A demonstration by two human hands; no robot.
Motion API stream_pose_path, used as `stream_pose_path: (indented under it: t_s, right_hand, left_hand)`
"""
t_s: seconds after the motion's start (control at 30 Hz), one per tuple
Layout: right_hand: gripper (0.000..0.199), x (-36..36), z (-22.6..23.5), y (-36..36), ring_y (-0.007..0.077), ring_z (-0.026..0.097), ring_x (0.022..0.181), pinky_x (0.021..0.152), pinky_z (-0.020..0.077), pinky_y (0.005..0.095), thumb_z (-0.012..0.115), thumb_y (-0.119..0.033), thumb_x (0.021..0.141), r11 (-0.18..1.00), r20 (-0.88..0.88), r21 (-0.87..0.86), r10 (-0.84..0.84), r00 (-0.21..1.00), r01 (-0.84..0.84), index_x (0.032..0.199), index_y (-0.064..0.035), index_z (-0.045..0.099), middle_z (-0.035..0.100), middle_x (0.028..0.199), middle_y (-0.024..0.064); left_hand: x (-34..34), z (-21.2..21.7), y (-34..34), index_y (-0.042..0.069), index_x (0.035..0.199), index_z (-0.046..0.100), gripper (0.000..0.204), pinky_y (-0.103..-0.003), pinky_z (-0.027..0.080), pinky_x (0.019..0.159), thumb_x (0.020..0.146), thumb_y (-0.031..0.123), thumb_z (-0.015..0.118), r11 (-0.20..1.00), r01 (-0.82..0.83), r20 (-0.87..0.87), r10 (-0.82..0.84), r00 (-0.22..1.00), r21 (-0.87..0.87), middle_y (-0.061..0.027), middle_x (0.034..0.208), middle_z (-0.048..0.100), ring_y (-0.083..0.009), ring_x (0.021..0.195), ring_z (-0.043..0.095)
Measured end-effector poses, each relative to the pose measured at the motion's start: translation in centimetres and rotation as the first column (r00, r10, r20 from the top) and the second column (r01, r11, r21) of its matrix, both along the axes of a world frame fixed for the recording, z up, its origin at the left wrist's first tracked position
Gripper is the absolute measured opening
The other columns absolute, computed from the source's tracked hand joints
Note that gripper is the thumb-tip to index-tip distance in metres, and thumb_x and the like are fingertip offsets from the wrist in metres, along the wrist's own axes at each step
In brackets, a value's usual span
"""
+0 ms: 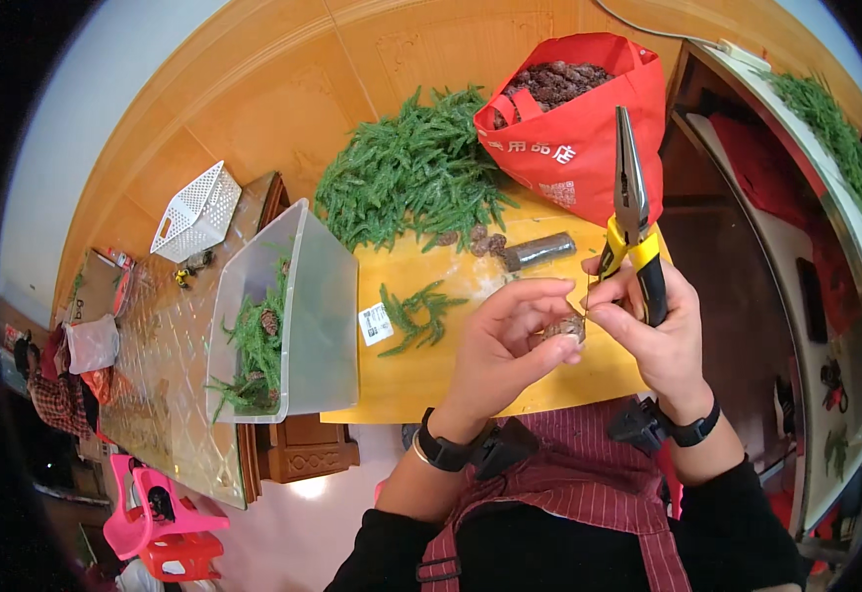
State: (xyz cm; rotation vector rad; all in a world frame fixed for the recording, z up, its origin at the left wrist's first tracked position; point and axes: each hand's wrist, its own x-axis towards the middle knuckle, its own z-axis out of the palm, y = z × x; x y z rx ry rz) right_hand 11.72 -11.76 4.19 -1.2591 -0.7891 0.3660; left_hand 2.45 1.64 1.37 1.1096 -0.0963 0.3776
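Over the near part of the yellow table, my left hand (pixel 500 340) holds a small brown pine cone (pixel 566 329) between thumb and fingers. My right hand (pixel 663 326) has needle-nose pliers (pixel 631 212) with yellow and black handles tucked in it, jaws pointing up and away. Its thumb and forefinger pinch a thin dark wire (pixel 587 291) rising from the pine cone. Whether the wire goes around the cone, I cannot tell. Beyond my hands lie a bundle of dark wire-like lengths (pixel 541 251) and several loose pine cones (pixel 491 243).
A large pile of green artificial sprigs (pixel 406 168) and a red bag (pixel 574 148) of pine cones stand at the back. On the left is a clear plastic bin (pixel 327 335) with sprigs and cones. One sprig (pixel 421 314) lies beside a white label (pixel 376 324). Shelving (pixel 796 187) stands right.
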Motion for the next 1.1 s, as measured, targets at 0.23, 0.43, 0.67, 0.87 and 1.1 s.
stream_pose_path:
  t_s: [0.23,0.43,0.67,0.87,1.1]
  right_hand:
    - [0.019,-0.3,0.6,-0.2,0.0189,0.055,0.095,0.083,0.0441,0.0314,0.063,0.002,0.073,0.998,-0.111,-0.052,0.022,0.994,-0.028,0.089,0.0022,0.054,0.06,0.086,0.009]
    - [0.019,-0.6,0.9,-0.1,0.0122,0.056,0.074,0.067,0.0457,0.0244,0.064,0.001,0.074,0.998,-0.094,-0.036,0.042,0.995,-0.046,0.089,0.002,0.052,0.058,0.08,0.0079]
    - [0.015,-0.4,0.4,-0.1,0.0061,0.053,0.071,0.062,0.0433,0.0194,0.064,-0.001,0.076,0.997,0.008,-0.067,0.029,1.0,-0.028,0.084,0.0002,0.052,0.056,0.075,0.0017]
    - [0.016,-0.6,0.4,-0.2,0.0058,0.054,0.072,0.065,0.0437,0.0195,0.065,-0.002,0.075,0.997,-0.003,-0.072,0.011,1.0,-0.011,0.084,0.0001,0.053,0.058,0.077,0.0019]
    - [0.023,-0.5,0.3,-0.3,0.0085,0.056,0.074,0.064,0.0467,0.0221,0.066,0.001,0.073,0.997,0.251,-0.037,-0.06,0.966,0.072,0.092,0.0041,0.054,0.059,0.082,0.0063]
  left_hand:
    - [0.1,0.1,-0.4,0.0,0.115,0.044,0.042,-0.03,0.05,0.072,0.075,-0.011,0.051,0.993,0.107,0.037,-0.109,0.993,0.048,-0.01,0.104,0.051,-0.0182,0.086,0.056]
    - [0.1,-0.6,-0.2,0.002,0.111,0.045,0.032,-0.034,0.05,0.073,0.08,-0.004,0.05,0.973,0.23,0.111,-0.229,0.967,0.003,-0.0104,0.108,0.047,-0.0203,0.089,0.055]
    - [0.4,-0.9,-0.5,0.003,0.096,0.049,0.009,-0.034,0.048,0.076,0.088,0.007,0.048,0.975,0.164,0.079,-0.154,0.985,-0.149,-0.0096,0.105,0.049,-0.0192,0.093,0.053]
    - [0.3,-0.4,-0.4,0.004,0.091,0.051,0.006,-0.026,0.044,0.074,0.086,0.007,0.053,0.997,0.057,0.055,-0.054,0.997,-0.053,-0.0052,0.094,0.052,-0.012,0.084,0.051]
    - [0.6,-0.5,-0.4,0.003,0.09,0.051,0.004,-0.023,0.044,0.072,0.086,0.005,0.052,0.998,0.055,0.087,-0.052,0.995,-0.035,-0.0025,0.09,0.052,-0.0091,0.081,0.051]
